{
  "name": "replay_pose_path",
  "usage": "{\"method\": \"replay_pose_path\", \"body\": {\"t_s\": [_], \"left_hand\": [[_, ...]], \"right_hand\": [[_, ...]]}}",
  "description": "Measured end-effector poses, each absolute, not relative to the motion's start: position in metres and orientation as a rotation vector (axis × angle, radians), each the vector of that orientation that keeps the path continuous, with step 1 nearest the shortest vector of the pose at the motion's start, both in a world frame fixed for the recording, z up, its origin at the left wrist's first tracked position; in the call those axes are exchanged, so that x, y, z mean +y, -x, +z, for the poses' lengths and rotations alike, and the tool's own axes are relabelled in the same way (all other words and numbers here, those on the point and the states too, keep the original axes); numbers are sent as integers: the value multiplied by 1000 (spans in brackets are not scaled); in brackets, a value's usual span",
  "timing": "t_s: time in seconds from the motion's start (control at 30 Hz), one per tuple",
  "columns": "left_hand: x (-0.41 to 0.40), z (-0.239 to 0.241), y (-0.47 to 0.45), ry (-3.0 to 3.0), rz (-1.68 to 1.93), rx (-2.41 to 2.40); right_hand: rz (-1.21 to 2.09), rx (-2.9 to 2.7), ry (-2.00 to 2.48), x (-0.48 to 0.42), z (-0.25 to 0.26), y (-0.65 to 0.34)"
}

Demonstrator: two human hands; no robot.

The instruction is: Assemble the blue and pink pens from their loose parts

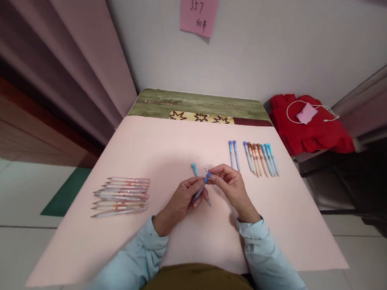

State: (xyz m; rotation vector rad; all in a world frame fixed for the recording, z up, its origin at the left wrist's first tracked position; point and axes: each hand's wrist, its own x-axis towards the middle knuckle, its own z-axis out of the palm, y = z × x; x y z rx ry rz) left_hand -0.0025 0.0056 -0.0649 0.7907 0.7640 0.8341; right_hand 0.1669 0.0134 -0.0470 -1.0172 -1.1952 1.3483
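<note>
My left hand (184,197) is closed around the barrel of a blue pen (199,193), which tilts with its top up and to the right. My right hand (232,186) pinches the small blue cap piece (208,175) at the pen's top end. I cannot tell whether that piece is fixed to the pen. Beneath my hands lies another pen with a turquoise top (194,168); my left fingers hide its middle. To the right, two blue-topped pens (235,155) lie side by side, close to a row of blue, brown and turquoise-topped pens (261,160).
A stack of clear-barrelled pens (121,196) lies at the left on the pale pink table cover (141,146). Small whitish bits sit behind my hands. Behind the cover shows a green tabletop (196,102). A red cloth (312,134) bearing a white cable stands at the right.
</note>
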Motion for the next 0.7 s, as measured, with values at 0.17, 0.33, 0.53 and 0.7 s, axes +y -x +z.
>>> {"method": "replay_pose_path", "body": {"t_s": [0.17,0.33,0.53,0.7], "left_hand": [[5,-66,2,-798,831,764],[5,-66,1,-812,829,794],[6,-64,0,-813,833,811],[5,-66,2,-789,823,795]], "right_hand": [[1278,-1281,1016,12,-46,-170],[1099,-1455,1068,12,-41,-171],[944,-1591,1083,13,-40,-170],[869,-1645,1078,12,-45,-170]]}}
